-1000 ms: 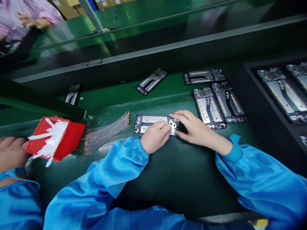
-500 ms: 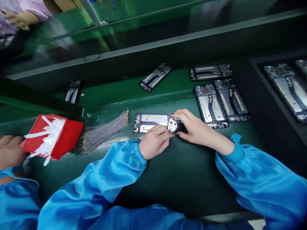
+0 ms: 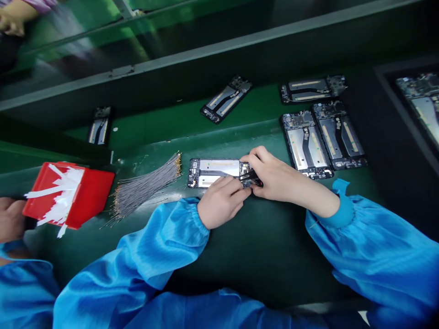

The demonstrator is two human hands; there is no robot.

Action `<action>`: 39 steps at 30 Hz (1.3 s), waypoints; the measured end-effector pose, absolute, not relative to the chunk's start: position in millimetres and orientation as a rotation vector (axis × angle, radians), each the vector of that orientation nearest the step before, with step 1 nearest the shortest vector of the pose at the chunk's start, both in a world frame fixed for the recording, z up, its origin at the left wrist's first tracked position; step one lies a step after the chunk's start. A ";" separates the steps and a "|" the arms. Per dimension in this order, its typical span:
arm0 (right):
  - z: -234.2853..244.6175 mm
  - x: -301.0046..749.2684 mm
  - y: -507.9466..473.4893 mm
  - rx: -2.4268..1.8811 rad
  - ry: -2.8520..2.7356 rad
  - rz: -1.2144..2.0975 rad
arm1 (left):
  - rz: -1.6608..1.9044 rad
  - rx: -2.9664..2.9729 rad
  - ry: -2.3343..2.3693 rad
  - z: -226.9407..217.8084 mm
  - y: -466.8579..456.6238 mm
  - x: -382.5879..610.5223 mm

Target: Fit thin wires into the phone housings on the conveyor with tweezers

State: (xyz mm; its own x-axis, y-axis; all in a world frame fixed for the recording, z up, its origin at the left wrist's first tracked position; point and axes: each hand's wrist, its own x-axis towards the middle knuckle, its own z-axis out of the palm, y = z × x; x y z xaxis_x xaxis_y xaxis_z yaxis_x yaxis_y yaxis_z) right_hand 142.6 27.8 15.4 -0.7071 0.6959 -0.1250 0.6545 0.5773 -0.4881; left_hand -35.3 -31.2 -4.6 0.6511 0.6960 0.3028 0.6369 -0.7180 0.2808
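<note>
Phone (image 3: pixel 217 166) lies flat on the surface (image 3: pixel 267 260), lengthwise across in front of me, board (image 3: pixel 244 167) end to the right. Right hand (image 3: pixel 277 176): grip on that end, fingers at far edge, thumb at near edge, presumably so it can't slide. Left hand (image 3: pixel 222 203): fingers curled low over the phone; can't tell what its grip has. Slim dark tool (image 3: pixel 252 175) between both hands, maybe tweezers; holder unclear. Cables (image 3: pixel 147 185) bundled just left, probably for reach. Red bin (image 3: pixel 98 192) with white strips (image 3: pixel 65 194) further left, another person's hand (image 3: pixel 12 219) beside it. Other phones (image 3: pixel 305 144) sit innards up, likely parked clear of my hands.
</note>
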 end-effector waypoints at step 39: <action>18.4 135.6 36.6 -1.347 -2.726 0.731 | 0.621 2.489 0.907 -5.0 -12.1 -67.6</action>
State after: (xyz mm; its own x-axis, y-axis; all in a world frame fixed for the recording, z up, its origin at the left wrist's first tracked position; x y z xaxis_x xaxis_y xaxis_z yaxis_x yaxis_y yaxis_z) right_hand 135.6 36.6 18.4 -0.6287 0.7543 -0.1890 0.7476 0.5195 -0.4137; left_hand -67.6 -12.1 -5.0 0.6876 0.6766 0.2633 0.4899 -0.7001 0.5195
